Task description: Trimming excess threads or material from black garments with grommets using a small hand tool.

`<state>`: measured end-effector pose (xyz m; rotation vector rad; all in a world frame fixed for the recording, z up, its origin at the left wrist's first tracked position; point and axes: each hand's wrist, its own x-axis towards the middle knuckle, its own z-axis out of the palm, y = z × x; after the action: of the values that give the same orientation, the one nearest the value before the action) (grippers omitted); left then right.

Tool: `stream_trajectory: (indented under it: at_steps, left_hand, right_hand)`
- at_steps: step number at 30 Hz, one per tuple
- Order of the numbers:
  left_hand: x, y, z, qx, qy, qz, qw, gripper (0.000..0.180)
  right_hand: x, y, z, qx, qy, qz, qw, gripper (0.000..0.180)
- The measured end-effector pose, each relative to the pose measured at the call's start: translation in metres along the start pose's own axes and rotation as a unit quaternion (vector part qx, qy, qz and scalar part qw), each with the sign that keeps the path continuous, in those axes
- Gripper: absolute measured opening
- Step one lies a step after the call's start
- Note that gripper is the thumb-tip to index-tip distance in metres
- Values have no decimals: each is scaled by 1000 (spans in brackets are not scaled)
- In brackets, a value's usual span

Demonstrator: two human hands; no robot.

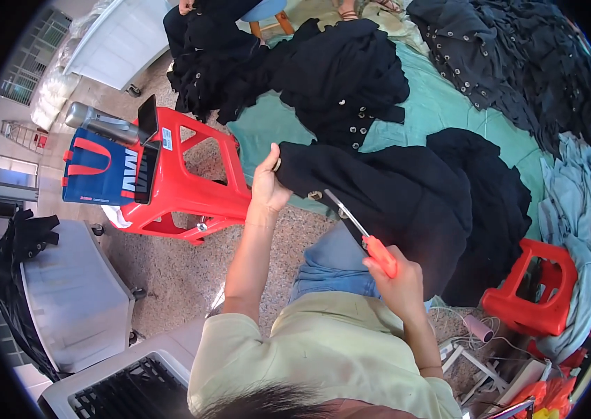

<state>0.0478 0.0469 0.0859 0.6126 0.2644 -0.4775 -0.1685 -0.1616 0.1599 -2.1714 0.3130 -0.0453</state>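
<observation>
Item on my lap: a black garment (393,188), thick dark cloth with small pale round fittings near its edge, draped over my knees and spilling to the right. My left hand (267,185) pinches its upper left corner, fingers clenched on the cloth. My right hand (400,283) is closed around the orange handle of a pair of scissors (362,234) — metal blades pointing up-left, tip just at the garment's lower edge. Surroundings: a red plastic stool (194,185) tipped on its side to the left, a phone (147,120) propped on it; a second red stool (533,293) at right. More black garments (337,70) heaped on a green sheet (442,105) ahead. Containers: a blue bag (96,171) with red handles beside the stool, a metal flask (100,122) lying on top of it.
</observation>
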Motion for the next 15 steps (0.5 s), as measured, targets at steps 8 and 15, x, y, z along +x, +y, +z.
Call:
stream_trajectory:
  at_steps: [8,15]
  left_hand:
    - [6,4,-13,-40,-64,23,997,43]
    - [4,-6,-6,-27,-76,10,997,50]
  right_hand:
    - [17,-15,3,-24,-8,-58,998,30]
    - [22,-8,8,-18,20,-45,999,30]
